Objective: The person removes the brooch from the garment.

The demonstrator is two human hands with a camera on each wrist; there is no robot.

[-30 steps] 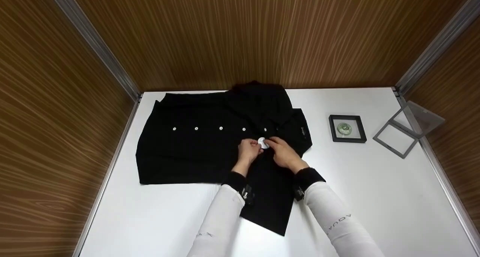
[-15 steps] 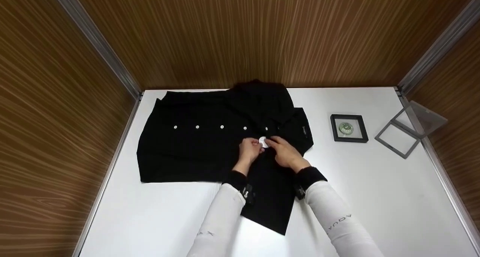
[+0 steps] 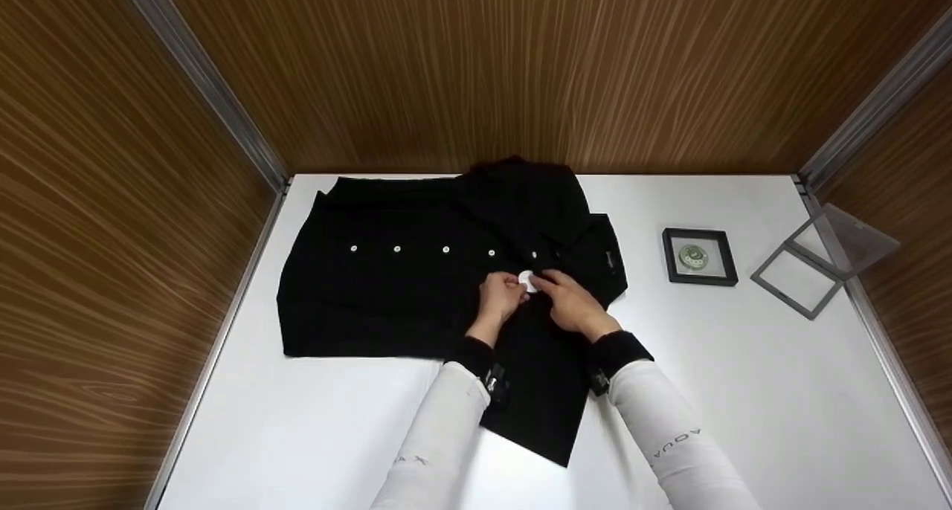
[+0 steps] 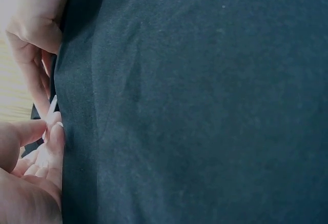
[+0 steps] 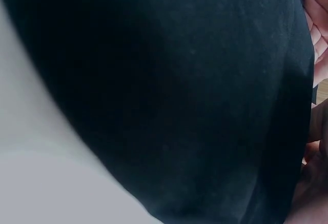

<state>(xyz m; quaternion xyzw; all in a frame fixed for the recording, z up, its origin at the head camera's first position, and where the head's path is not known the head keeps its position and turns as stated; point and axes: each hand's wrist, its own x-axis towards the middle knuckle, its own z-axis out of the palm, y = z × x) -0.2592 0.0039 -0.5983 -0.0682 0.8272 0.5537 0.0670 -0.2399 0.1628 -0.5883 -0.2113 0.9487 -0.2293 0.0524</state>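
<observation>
A black shirt [image 3: 387,294] with a line of white buttons lies spread on the white table, its lower sleeve [image 3: 541,413] reaching toward the person. Just below the button row, both hands meet at a small round white disc, like a badge [image 3: 527,280]. My left hand [image 3: 500,300] pinches the disc's left side with curled fingers. From the right, my right hand [image 3: 571,302] holds its other side between thumb and fingers. Black cloth fills most of both wrist views. At the left wrist view's left edge, fingertips [image 4: 54,131] close on the disc's thin pale edge [image 4: 53,105].
Right of the shirt lies a small black square frame [image 3: 700,256] with a round green piece [image 3: 693,256] inside. Beyond it a grey hinged frame [image 3: 799,281] lies unfolded, its clear lid leaning over the table's right edge. Wood-grain walls [image 3: 476,79] enclose the table.
The whole head view has shifted slightly, so everything appears a little farther right. Both hands stay at the white disc, with only slight finger movement.
</observation>
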